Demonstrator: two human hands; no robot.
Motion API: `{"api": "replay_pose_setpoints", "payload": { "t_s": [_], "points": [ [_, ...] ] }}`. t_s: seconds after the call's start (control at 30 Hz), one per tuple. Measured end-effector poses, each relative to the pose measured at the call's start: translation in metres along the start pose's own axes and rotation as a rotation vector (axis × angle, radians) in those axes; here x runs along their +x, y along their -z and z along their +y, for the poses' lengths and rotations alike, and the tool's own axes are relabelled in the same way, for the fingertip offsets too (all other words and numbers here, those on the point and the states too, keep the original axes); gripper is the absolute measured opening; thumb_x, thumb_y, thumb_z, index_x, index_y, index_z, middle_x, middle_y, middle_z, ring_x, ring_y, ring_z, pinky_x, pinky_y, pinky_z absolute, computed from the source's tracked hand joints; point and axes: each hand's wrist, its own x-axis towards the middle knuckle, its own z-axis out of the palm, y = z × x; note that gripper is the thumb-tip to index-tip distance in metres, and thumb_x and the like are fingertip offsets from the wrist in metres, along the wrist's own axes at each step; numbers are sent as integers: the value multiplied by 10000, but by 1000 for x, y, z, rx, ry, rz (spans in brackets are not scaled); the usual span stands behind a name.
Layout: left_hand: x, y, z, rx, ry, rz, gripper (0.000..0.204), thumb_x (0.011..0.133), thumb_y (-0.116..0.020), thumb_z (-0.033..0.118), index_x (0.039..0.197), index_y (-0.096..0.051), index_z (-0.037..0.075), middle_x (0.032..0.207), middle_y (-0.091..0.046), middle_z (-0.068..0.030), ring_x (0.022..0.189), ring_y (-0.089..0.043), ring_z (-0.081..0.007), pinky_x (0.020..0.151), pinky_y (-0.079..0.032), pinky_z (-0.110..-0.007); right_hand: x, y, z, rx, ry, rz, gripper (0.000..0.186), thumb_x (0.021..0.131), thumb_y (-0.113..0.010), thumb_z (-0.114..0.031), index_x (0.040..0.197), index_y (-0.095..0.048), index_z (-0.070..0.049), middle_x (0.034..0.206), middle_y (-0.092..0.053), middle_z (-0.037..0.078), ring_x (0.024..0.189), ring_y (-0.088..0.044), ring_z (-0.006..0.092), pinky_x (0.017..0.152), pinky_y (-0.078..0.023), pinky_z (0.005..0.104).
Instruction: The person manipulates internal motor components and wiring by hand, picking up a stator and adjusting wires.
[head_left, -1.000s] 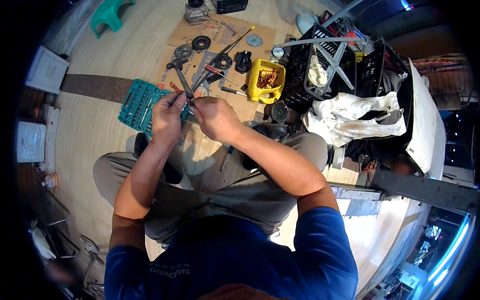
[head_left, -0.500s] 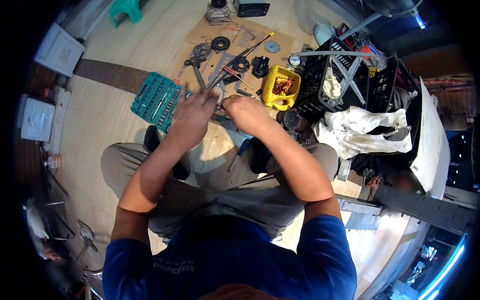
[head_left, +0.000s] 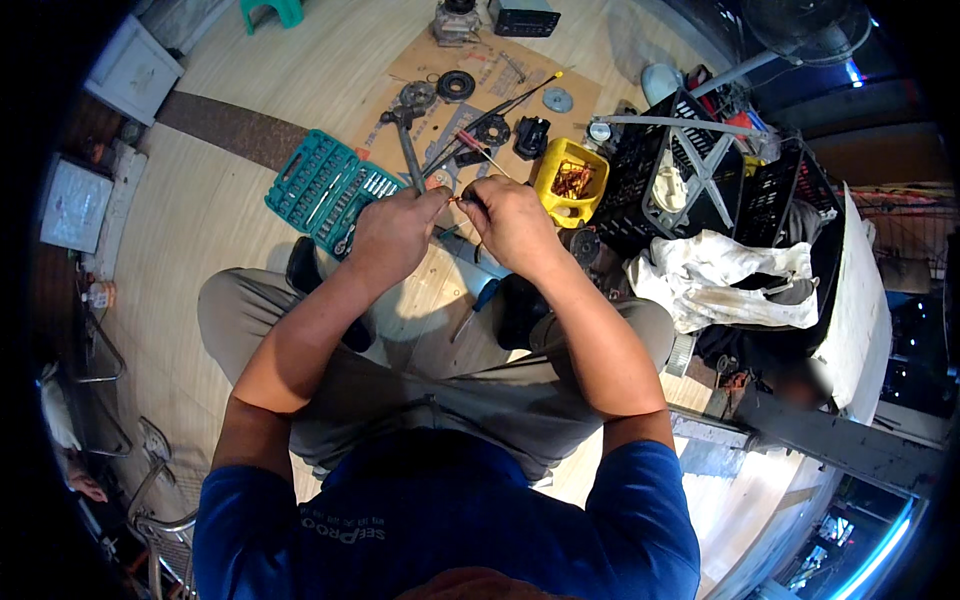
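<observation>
Flat brown cardboard sheet (head_left: 470, 75) on floor – far end, under parts

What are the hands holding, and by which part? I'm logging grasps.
Both hands, left hand and right hand, pinch a small thin reddish part between fingertips, one at each end; what it is cannot be told.

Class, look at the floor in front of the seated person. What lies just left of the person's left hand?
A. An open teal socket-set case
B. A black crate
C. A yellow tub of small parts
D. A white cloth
A: the open teal socket-set case lies on the wooden floor just left of the left hand; the yellow tub, white cloth and black crate lie to the right.
</observation>
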Motion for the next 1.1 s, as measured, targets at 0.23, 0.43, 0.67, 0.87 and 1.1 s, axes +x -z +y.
{"api": "replay_pose_setpoints", "payload": {
  "t_s": [0.23,0.43,0.67,0.87,1.1],
  "points": [
    [0,-1,6,174,-112,56,267,755,-574,59,1004,-662,102,721,-577,-120,659,-612,-302,588,-499,-417,-2,-3,5,-56,-17,74,143,823,-643,-116,811,-576,10,791,-581,206,791,-583,401,685,-470,456],
    [0,-4,7,166,-230,121,245,691,-574,33,920,-655,61,723,-573,-100,686,-610,-291,628,-496,-397,-5,-4,8,-158,-42,-1,120,835,-614,-108,834,-578,7,849,-588,204,813,-593,393,705,-483,455],
    [2,-11,4,127,-68,44,200,740,-573,37,931,-635,44,778,-616,-131,711,-624,-298,648,-495,-414,-7,-5,-2,-103,-49,20,116,844,-604,-99,845,-576,13,841,-589,219,812,-593,397,704,-479,457],
    [3,-14,-2,-384,221,-19,204,911,-554,150,1034,-615,0,831,-641,-145,699,-620,-244,645,-476,-354,-4,2,1,187,-53,-3,130,854,-624,-109,843,-577,12,780,-589,213,754,-589,387,669,-470,426],
    [7,7,-11,-655,243,-242,262,931,-529,200,1049,-616,-17,876,-648,-180,782,-625,-301,723,-481,-348,0,13,9,182,35,-97,128,866,-629,-147,896,-609,-24,771,-610,171,758,-595,376,658,-473,407]
  ]
}}
